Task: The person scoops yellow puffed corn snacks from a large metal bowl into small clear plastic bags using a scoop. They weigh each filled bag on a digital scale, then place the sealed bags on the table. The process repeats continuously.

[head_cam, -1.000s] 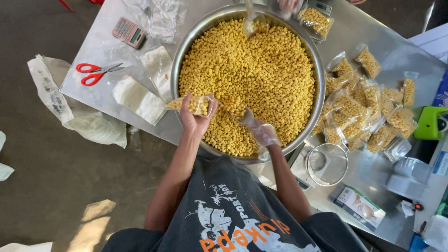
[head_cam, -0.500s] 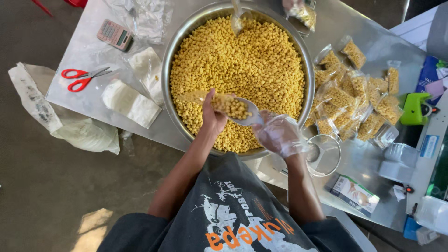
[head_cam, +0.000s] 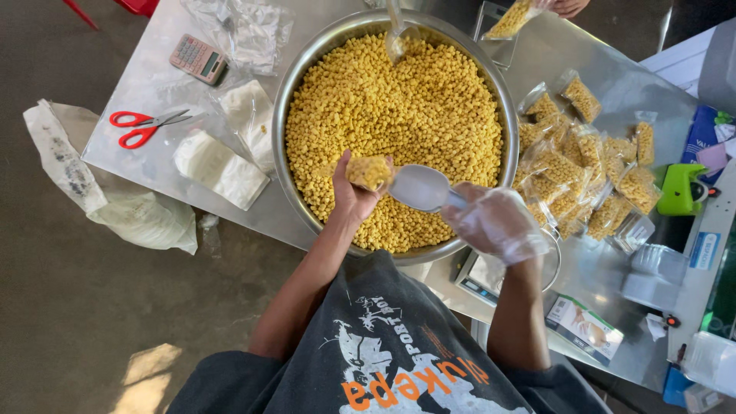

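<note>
A large steel bowl (head_cam: pixel 303 65) full of small yellow snack pieces (head_cam: pixel 399 107) stands on the steel table. Over its near side my left hand (head_cam: pixel 351 195) holds a small clear bag (head_cam: pixel 369 171) partly filled with the yellow pieces. My right hand (head_cam: pixel 497 222), in a clear plastic glove, grips a plastic scoop (head_cam: pixel 420 188) whose mouth sits right beside the bag. The scoop looks nearly empty.
Red scissors (head_cam: pixel 142 126), a calculator (head_cam: pixel 198 57) and stacks of empty bags (head_cam: pixel 218 165) lie left of the bowl. Several filled bags (head_cam: pixel 583 165) are piled to the right. Another person's hand (head_cam: pixel 567 6) holds a bag at the far rim, near a second scoop (head_cam: pixel 402 38).
My left hand has kept the bag over the near side of the bowl. My right hand brought the scoop up to the bag, and the scoop has gone from full to nearly empty.
</note>
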